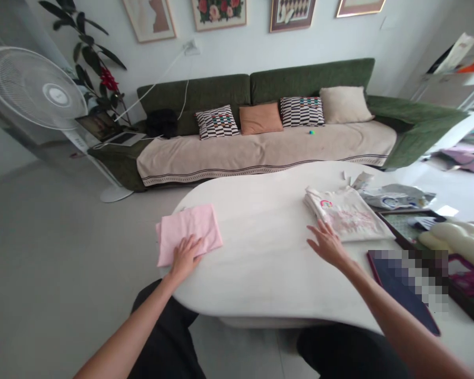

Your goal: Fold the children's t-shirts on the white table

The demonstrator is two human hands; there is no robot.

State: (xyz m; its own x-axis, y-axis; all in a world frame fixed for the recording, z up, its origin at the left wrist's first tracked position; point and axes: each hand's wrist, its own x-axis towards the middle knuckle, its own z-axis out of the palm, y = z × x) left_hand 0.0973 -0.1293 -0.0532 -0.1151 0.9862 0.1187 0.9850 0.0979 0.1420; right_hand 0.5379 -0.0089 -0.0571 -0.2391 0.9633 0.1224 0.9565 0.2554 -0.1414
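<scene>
A folded pink cloth (193, 226), perhaps a garment, lies at the left end of the white table (256, 263). My left hand (186, 256) rests flat on its near edge, fingers spread. On the right side of the table is a folded white garment (353, 213) with a small rainbow and pink print. My right hand (327, 245) is at its near left corner, fingers apart and holding nothing. Whether the fingertips touch the cloth I cannot tell.
Right of the white garment are a silver plastic package (398, 196), a dark tray (398, 231) and a dark blue flat case (403, 295). Beyond the table stands a green sofa (205, 95) with cushions. A white fan (55, 95) stands at the left.
</scene>
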